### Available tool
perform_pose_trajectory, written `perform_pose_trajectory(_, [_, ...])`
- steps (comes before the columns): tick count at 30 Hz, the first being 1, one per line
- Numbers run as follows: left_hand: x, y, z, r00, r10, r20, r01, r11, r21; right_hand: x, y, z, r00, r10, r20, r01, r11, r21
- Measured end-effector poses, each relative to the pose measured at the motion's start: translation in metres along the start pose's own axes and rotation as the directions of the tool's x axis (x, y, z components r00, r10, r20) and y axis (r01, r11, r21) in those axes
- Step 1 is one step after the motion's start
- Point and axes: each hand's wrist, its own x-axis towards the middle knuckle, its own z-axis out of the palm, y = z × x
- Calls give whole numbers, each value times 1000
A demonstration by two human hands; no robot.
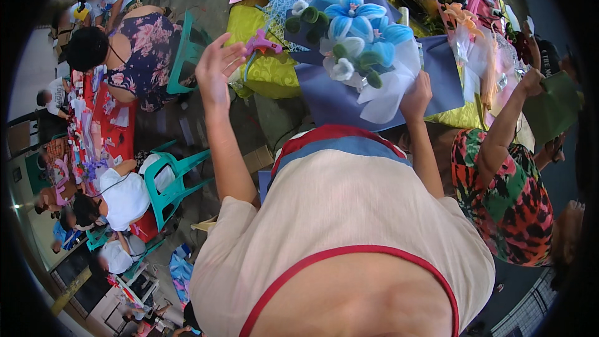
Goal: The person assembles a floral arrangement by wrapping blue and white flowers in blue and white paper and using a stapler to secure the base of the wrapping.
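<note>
Left hand [221, 65] spread, right hand [417, 97] at the white wrap [388, 90]

From the head camera, the left hand hovers empty, fingers apart; the right grips the wrap's edge. The blue lily bouquet [349, 45] lies ahead, over slate-blue paper [331, 101]. Wrapping seems to be the step in hand; the next move probably calls for both hands gathering the wrap evenly. Lettering marks a dark shirt [549, 53] at right; none is readable on the bouquet.
</note>
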Motion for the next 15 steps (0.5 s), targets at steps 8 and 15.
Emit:
perform_pose_trajectory(8, [-9, -95, 83, 962, -273, 16, 135, 423, -896, -10, -8, 30, 876, 465, 127, -466, 750, 470])
perform_pose_trajectory(15, [-4, -91, 87, 901, -76, 426, 432, 81, -898, -10, -15, 31, 936, 336, 102, -350, 865, 358])
